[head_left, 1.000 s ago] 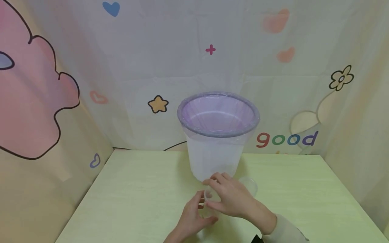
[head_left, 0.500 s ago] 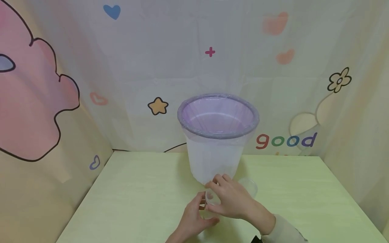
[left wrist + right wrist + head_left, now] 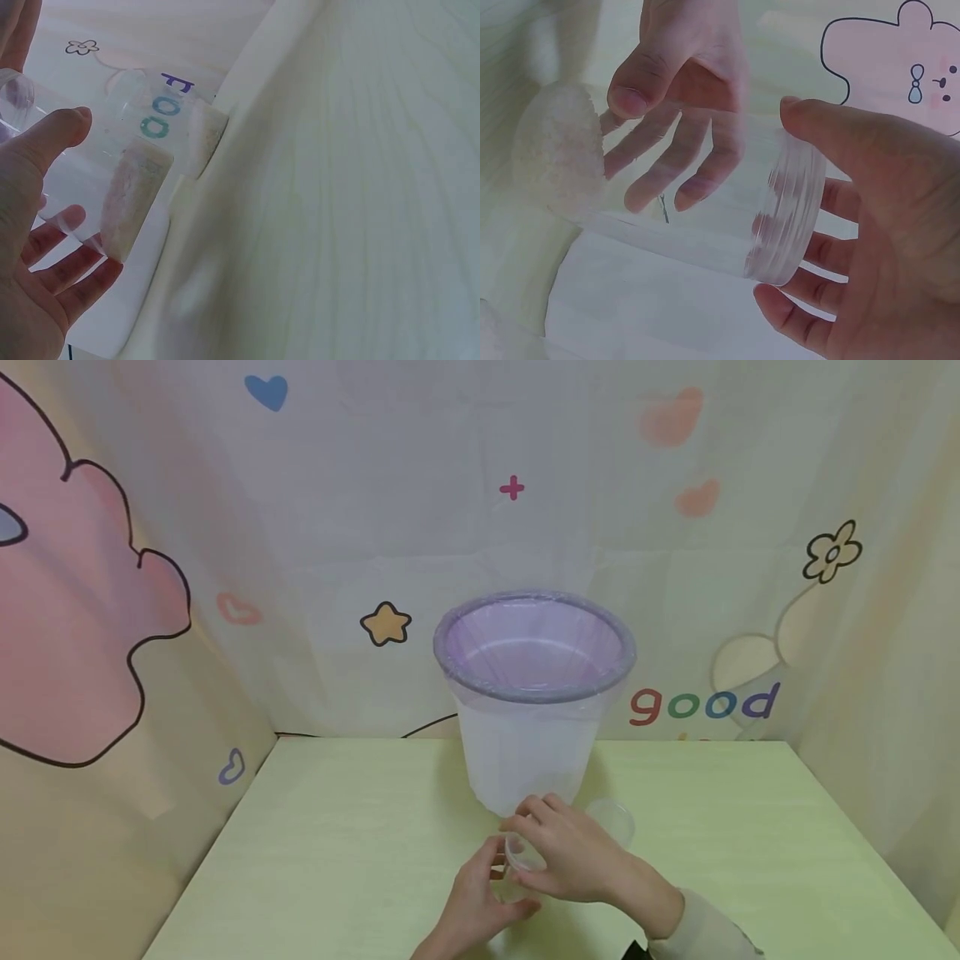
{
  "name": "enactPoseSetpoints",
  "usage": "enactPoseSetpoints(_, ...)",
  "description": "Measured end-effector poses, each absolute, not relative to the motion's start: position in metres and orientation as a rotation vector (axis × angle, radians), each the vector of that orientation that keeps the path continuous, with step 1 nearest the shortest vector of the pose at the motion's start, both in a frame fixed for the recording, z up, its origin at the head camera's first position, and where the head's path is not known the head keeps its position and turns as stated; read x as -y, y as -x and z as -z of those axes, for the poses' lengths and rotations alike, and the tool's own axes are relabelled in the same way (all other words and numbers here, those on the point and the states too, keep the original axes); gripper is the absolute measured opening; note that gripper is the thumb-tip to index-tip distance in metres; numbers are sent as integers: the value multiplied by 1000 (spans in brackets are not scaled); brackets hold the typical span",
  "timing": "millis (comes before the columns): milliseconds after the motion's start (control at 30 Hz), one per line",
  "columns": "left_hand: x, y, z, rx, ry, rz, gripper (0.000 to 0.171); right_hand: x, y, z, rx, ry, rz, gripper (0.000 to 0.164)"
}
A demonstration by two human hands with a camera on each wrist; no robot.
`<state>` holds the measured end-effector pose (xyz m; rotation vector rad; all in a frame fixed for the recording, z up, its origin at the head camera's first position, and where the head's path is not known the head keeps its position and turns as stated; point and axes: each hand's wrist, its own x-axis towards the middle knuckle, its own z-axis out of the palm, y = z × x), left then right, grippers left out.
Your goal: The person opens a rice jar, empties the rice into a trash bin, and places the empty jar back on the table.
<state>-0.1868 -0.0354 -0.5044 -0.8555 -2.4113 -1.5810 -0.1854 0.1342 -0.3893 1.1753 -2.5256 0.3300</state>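
A clear plastic jar point(image 3: 705, 236) with pale, rice-like grains point(image 3: 559, 154) at its base stands over the table, in front of the bin. My left hand point(image 3: 476, 893) holds its body, thumb on one side and fingers on the other, as the left wrist view also shows the jar point(image 3: 90, 176). At the jar's top, my right hand point(image 3: 573, 853) grips the clear ridged lid point(image 3: 791, 217) between thumb and fingers. A second clear jar point(image 3: 611, 822) with similar pale contents point(image 3: 206, 139) stands behind my right hand.
A white bin point(image 3: 528, 752) with a purple rim point(image 3: 536, 693) and a clear liner stands at the table's back, just beyond my hands. The pale green table point(image 3: 337, 843) ends at a printed curtain point(image 3: 360, 527) behind and at both sides.
The head view has shifted slightly. Both hands stay at the same jar, with only a small movement of the right hand at the lid.
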Motion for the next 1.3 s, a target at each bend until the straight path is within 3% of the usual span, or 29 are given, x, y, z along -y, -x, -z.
enactPoseSetpoints(467,36,185,510,2428,813,1609,58,-136,185,392,2482,-1311,-375,39)
enactPoseSetpoints(667,36,181,499,2453,794,1650,58,-133,186,394,2410,-1207,-345,51)
enactPoseSetpoints(833,35,178,490,2485,758,1670,57,-130,187,396,2383,-1103,-349,49)
enactPoseSetpoints(1300,36,186,509,2458,784,1638,60,-130,185,398,2471,-980,-307,46)
